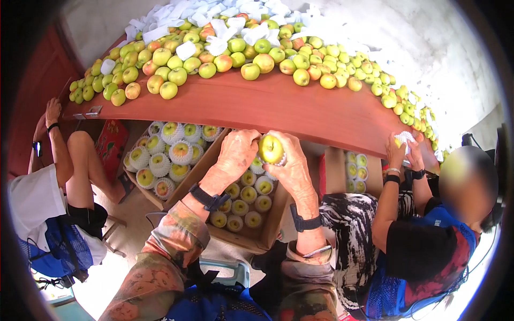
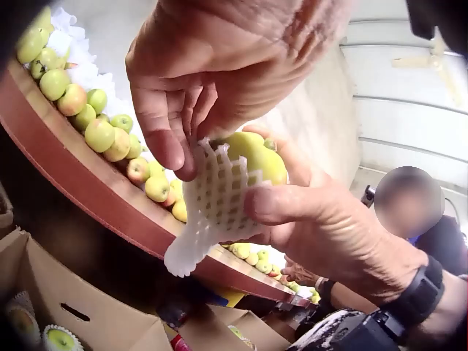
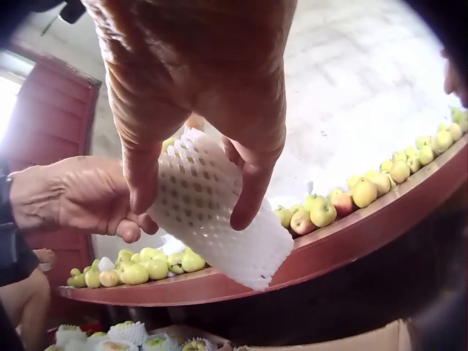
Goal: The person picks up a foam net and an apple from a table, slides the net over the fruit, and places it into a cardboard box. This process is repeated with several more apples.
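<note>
Far left: a seated person in a white top (image 1: 35,198), one hand on the end of the red desk (image 1: 225,99). A red printed box (image 1: 111,143) stands below, near that person's legs. Along the desk, left to right: a long heap of green and red-blushed apples (image 1: 176,61), loose white foam nets (image 1: 230,9) piled behind and partly over it.

Below the desk, left: open carton (image 1: 184,188) of apples in foam nets. Next, the left hand (image 1: 234,155), dark strap at wrist; fingers narrow, bent, pinching the rim of a white foam net (image 2: 219,194). Held apple (image 1: 271,148): in front of the desk edge, between the two hands, above a second open carton (image 1: 274,227) of netted apples. The net covers part of it; yellow-green skin shows at the open end, and the net's other end hangs loose past the fruit. Right hand (image 1: 292,166), also strapped: fingers curled round the netted apple, thumb pressed on the mesh.

Further right: third carton (image 1: 335,172), netted apples in rows. Far right: a second seated person (image 1: 423,243), both hands at an apple and a white net by the desk edge.
</note>
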{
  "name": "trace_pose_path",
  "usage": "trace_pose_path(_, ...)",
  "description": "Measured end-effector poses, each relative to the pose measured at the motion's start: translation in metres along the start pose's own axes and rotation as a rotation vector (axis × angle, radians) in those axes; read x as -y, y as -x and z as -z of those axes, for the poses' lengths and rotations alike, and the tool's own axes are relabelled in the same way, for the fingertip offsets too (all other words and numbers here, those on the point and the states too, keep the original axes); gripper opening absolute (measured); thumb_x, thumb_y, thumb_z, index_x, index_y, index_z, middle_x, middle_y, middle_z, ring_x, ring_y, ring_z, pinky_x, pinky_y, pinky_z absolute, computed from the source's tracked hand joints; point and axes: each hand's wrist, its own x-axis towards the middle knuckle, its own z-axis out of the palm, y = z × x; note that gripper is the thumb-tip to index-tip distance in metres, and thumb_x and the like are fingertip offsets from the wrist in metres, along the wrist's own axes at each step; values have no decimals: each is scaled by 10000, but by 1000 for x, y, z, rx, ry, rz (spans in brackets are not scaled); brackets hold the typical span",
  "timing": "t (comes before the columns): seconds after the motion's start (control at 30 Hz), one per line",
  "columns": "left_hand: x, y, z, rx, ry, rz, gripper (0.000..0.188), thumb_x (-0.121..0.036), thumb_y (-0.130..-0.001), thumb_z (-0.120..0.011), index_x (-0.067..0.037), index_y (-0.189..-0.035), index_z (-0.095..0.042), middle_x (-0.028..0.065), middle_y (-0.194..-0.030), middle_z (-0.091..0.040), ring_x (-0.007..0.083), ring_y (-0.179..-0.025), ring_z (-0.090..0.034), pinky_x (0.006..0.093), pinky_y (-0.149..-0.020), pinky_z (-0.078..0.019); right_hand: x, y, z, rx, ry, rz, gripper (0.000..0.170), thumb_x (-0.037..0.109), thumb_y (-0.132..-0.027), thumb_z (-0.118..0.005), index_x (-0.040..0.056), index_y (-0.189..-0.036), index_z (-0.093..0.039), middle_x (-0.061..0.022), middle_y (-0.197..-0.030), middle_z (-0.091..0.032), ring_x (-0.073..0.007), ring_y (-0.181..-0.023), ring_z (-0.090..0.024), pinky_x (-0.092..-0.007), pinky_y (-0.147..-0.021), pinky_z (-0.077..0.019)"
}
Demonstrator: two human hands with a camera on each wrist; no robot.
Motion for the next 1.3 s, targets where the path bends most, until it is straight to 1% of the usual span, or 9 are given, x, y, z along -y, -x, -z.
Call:
trace_pose_path(0.2,-5,1,2,-27,57,92,146,-27,-800,-561,12,-906,-654,219,-821,-664,385,-776,-652,414,-677,-524,2,-1,2,42,51,-36,682,-14,-629,-743,123,-1249,-494,-139,-1246,-472,-341,-1188,-498,-396,-993,-442)
trace_pose_path(0.3,0,2,0,-44,41,25,136,-29,-794,-575,24,-900,-641,202,-773,-670,324,-681,-669,392,-643,-527,3,-1,5,63,71,-34,665,-14,-623,-746,110,-1225,-494,-143,-1240,-465,-353,-1176,-500,-404,-995,-440)
trace_pose_path(0.5,-10,-1,10,123,376,321,106,-35,-818,-571,47,-861,-624,91,-663,-634,113,-561,-605,272,-485,-508,1,1,7,85,117,11,647,-36,-624,-735,92,-1211,-494,-145,-1246,-451,-365,-1166,-508,-409,-985,-453)
trace_pose_path(0.7,-13,-1,9,173,539,443,125,-81,-826,-604,38,-833,-643,85,-674,-653,142,-538,-609,292,-512,-505,2,1,10,82,142,-21,610,-43,-633,-729,90,-1191,-522,-151,-1230,-493,-359,-1145,-532,-418,-939,-481)
trace_pose_path(0.8,5,-2,2,232,770,359,291,-224,-883,-659,20,-1040,-628,79,-826,-656,110,-633,-595,224,-497,-473,2,0,11,19,105,-33,583,-28,-634,-741,98,-1170,-550,-147,-1170,-546,-350,-1092,-570,-417,-908,-497)
trace_pose_path(0.9,-2,4,4,66,691,342,544,-402,-896,-649,-2,-1250,-545,76,-979,-640,99,-731,-587,201,-517,-445,2,0,11,-77,37,-17,561,-11,-634,-758,109,-1148,-570,-141,-1134,-578,-341,-1058,-599,-406,-889,-509)
trace_pose_path(0.93,-6,5,7,159,732,326,601,-446,-888,-640,-16,-1289,-516,77,-981,-635,101,-734,-596,203,-514,-440,2,-1,10,-107,12,-8,553,-4,-634,-764,112,-1141,-575,-140,-1128,-586,-339,-1051,-606,-402,-885,-512)
trace_pose_path(1.1,-14,3,11,409,934,197,697,-527,-879,-618,-39,-1353,-466,64,-956,-630,95,-715,-603,201,-508,-419,2,-2,6,-97,-106,-51,717,24,-627,-807,93,-1276,-510,-147,-1234,-564,-289,-1149,-579,-378,-931,-501)
trace_pose_path(1.3,-18,0,13,334,1028,271,522,-482,-910,-611,-48,-1189,-524,22,-942,-611,72,-726,-594,187,-526,-435,-4,-3,12,-117,-620,-172,992,4,-618,-835,70,-1462,-317,-171,-1402,-454,-271,-1277,-475,-380,-1022,-453)
